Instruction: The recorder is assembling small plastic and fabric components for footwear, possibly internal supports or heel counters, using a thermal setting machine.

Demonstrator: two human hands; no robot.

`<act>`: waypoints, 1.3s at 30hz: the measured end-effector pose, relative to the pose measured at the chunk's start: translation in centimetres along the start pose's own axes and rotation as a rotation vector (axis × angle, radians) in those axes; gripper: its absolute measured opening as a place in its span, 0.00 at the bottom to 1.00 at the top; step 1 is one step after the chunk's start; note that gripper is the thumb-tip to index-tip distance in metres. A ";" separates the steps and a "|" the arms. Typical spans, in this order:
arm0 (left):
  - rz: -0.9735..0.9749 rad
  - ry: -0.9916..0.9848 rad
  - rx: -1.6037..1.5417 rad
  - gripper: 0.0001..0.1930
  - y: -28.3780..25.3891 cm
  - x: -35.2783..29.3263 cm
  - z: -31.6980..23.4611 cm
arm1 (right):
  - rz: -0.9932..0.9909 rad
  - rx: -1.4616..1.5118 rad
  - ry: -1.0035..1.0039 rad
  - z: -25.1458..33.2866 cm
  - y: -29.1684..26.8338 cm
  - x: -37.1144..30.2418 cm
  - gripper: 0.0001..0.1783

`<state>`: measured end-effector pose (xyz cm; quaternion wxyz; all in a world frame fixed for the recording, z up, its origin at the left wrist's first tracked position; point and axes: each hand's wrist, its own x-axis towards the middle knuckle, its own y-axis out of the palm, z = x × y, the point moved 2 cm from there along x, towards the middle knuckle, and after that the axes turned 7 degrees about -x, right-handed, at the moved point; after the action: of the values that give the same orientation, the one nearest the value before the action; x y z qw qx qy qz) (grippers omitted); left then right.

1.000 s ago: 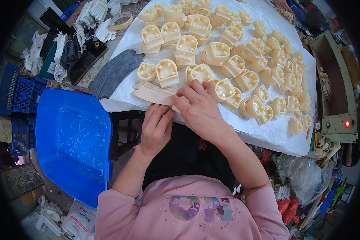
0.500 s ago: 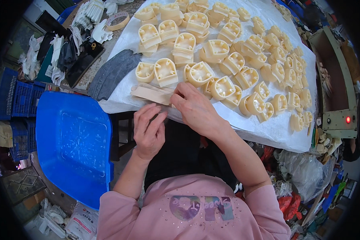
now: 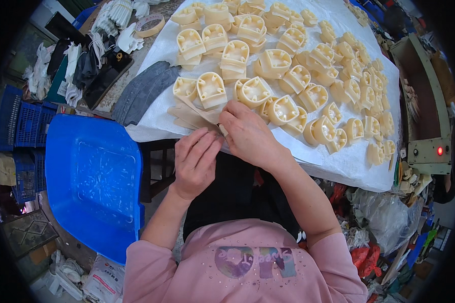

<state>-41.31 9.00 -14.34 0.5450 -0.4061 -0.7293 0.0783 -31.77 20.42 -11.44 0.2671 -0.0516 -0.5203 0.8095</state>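
Observation:
At the near edge of the white-covered table, my right hand [image 3: 250,135] pinches the end of a thin beige strip [image 3: 199,113]. The strip is raised at an angle above more flat beige strips [image 3: 183,122]. My left hand [image 3: 196,160] is closed, with its fingertips pressed together at the strip's near end, close to my right fingers. The fingers partly hide that end. Just beyond my hands lie cream plastic molded parts [image 3: 211,90], arch-shaped with a raised rim and small posts inside. To the left of the strips is a stack of dark grey curved sheets [image 3: 146,93].
Many similar cream parts [image 3: 313,96] cover the white cloth [image 3: 159,113]. A blue plastic tub [image 3: 98,171] stands left below the table edge. Gloves and a tape roll [image 3: 149,26] lie at the far left. A green metal box with a red light [image 3: 429,151] is on the right.
One beige strip has lifted and tilted away from the others. My left hand has moved right and up toward my right hand, its fingers closing together.

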 end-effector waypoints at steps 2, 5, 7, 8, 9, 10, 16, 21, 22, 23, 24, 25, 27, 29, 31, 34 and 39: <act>0.050 0.019 0.040 0.18 0.1 0.2 -0.2 | 0.005 0.006 0.004 0.0 0.0 0.1 0.06; 0.089 -0.033 0.157 0.21 0.4 -0.1 -0.1 | -0.019 -0.001 -0.024 -0.3 -0.2 0.0 0.06; 0.110 -0.097 0.173 0.22 0.6 -0.5 0.2 | -0.023 -0.008 -0.056 -0.4 -0.1 -0.2 0.05; 0.110 -0.097 0.172 0.22 0.7 -0.6 0.4 | -0.023 -0.009 -0.056 -0.4 -0.2 -0.1 0.05; 0.088 -0.082 0.141 0.22 0.7 -0.8 0.7 | -0.016 -0.007 -0.066 -0.3 -0.2 -0.1 0.05; 0.066 -0.068 0.111 0.22 0.6 -0.8 0.9 | -0.009 -0.005 -0.077 -0.3 -0.2 0.0 0.05; 0.068 -0.076 0.174 0.21 0.5 -0.9 1.3 | -0.028 -0.033 -0.119 -0.3 0.0 -0.2 0.05; 0.071 -0.173 0.161 0.19 0.3 -0.6 0.5 | -0.205 0.176 0.070 -0.4 -2.7 -0.6 0.07; 0.076 -0.210 0.116 0.19 0.3 -0.3 0.4 | -0.351 0.264 0.115 -0.7 -3.9 -0.8 0.05; 0.076 -0.209 0.111 0.19 0.4 -0.1 0.3 | -0.352 0.260 0.119 -1.0 -4.7 -0.9 0.05; 0.091 -0.278 0.035 0.18 0.3 0.0 0.3 | -0.486 0.326 0.164 -1.4 -5.7 -1.1 0.05; 0.105 -0.347 -0.041 0.17 0.3 0.1 0.3 | -0.621 0.392 0.209 -1.7 -6.6 -1.4 0.05; 0.108 -0.361 -0.068 0.16 0.1 0.4 0.3 | -0.639 0.361 0.232 -1.7 -8.0 -1.9 0.05; 0.112 -0.376 -0.095 0.15 0.0 0.7 0.1 | -0.658 0.330 0.256 -2.1 -8.6 -2.8 0.06; 0.047 -0.342 -0.169 0.15 0.3 1.2 -0.3 | -0.668 0.055 0.160 -2.5 -8.7 -4.1 0.07; 0.061 -0.285 -0.269 0.09 0.5 2.2 -1.5 | -0.674 -0.142 -0.009 -1.6 -8.5 -5.9 0.11; 0.182 -0.921 -1.475 0.28 1.9 2.3 -4.9 | -0.528 -0.215 -0.264 0.7 -6.4 -8.1 0.13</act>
<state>-36.30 10.18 -11.72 -0.2140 -0.6397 -0.7064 -0.2143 -22.73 17.90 -7.11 0.3911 0.1630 -0.6284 0.6523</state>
